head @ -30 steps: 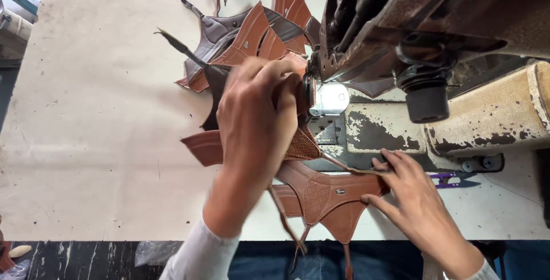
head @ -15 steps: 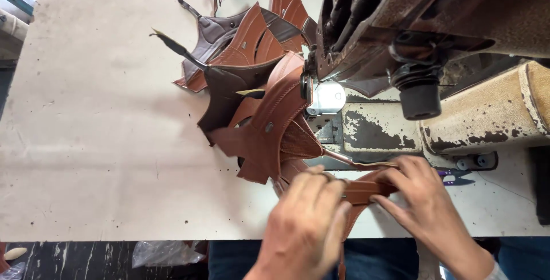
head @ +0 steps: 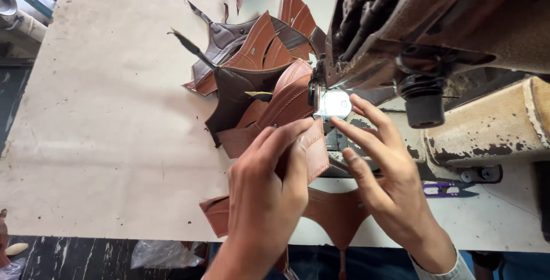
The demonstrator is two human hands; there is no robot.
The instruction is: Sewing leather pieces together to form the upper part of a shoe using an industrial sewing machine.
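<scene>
My left hand (head: 269, 188) grips a brown leather piece (head: 314, 153) with a stitched edge and holds it up toward the lit needle area (head: 332, 103) of the worn sewing machine (head: 447, 34). My right hand (head: 381, 171) hovers beside that piece with fingers spread, fingertips close to the needle plate; whether they touch the leather is unclear. Another brown leather piece (head: 338, 211) lies under both hands at the table's front edge. A pile of brown and dark leather pieces (head: 258, 68) fans out to the left of the machine head.
A beige board (head: 97, 114) covers the table left of the pile. Purple thread snips (head: 444, 188) lie on the white surface at the right, under the machine arm. A clear plastic bag (head: 160, 254) hangs below the front edge.
Both hands have moved from the table's front edge up toward the needle. My left hand now carries a stitched leather piece with it, and my right hand has let go and opened.
</scene>
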